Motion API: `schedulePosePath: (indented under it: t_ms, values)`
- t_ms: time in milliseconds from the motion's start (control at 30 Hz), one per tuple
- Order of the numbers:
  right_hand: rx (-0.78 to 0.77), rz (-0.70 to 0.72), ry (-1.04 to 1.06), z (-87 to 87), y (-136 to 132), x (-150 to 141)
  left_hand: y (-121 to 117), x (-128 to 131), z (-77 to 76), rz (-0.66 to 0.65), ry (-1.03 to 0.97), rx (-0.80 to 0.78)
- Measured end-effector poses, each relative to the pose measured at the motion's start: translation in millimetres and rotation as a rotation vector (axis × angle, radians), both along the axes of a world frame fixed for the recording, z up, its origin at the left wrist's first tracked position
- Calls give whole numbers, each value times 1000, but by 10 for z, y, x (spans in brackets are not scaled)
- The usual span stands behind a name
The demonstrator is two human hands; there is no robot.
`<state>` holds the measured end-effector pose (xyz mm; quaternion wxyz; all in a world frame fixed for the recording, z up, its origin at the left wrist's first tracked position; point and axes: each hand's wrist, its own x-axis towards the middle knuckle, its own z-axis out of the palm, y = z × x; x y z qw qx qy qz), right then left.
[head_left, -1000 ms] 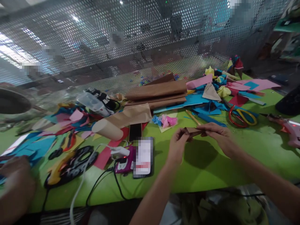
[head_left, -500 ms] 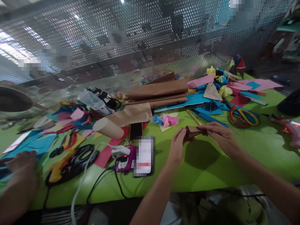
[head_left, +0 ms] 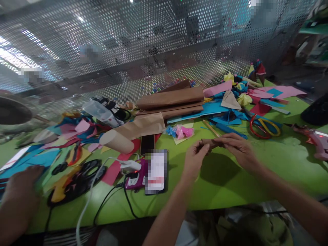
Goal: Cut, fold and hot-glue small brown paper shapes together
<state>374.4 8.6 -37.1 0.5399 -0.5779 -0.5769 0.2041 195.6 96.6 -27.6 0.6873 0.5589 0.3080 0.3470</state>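
Note:
Between my hands, above the green table [head_left: 179, 191], is a small piece of brown paper [head_left: 213, 144], folded or rolled. My left hand [head_left: 196, 155] grips its left end, the thumb lying across the front. The fingers of my right hand [head_left: 237, 147] pinch its right end. Much of the paper is hidden by my fingers. Just beyond my hands lie a pencil [head_left: 210, 128] and a small clear bag of pink and blue pieces [head_left: 179, 132]. A phone with a lit screen [head_left: 155, 172] lies left of my left hand.
Red and yellow-handled scissors [head_left: 265, 127] and a pink glue gun [head_left: 319, 140] lie to the right. Brown paper rolls [head_left: 171, 97] lie at the back. A purple power strip [head_left: 134, 177] trails cables leftward. Another person's hand [head_left: 23, 184] rests at far left, near a yellow glue gun [head_left: 60, 189].
My left thumb has moved over the front of the brown paper, and less of the paper shows between my hands. The view has shifted slightly.

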Motion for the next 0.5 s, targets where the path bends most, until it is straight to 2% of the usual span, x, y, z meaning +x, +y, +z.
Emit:
schedulePosePath:
  t_ms: [133,267,367,500]
  values:
    - [-2,7,84,30,-5,-14,-1,10,-12,25,25,19]
    - [-76,83,441,51,-2,-9,-6,5,12,52,44,36]
    - [-141,57,652,67,21,7,-11,-2,34,92,51,90]
    - [-195,-5,668,84,51,21,-22,-11,49,91,66,163]
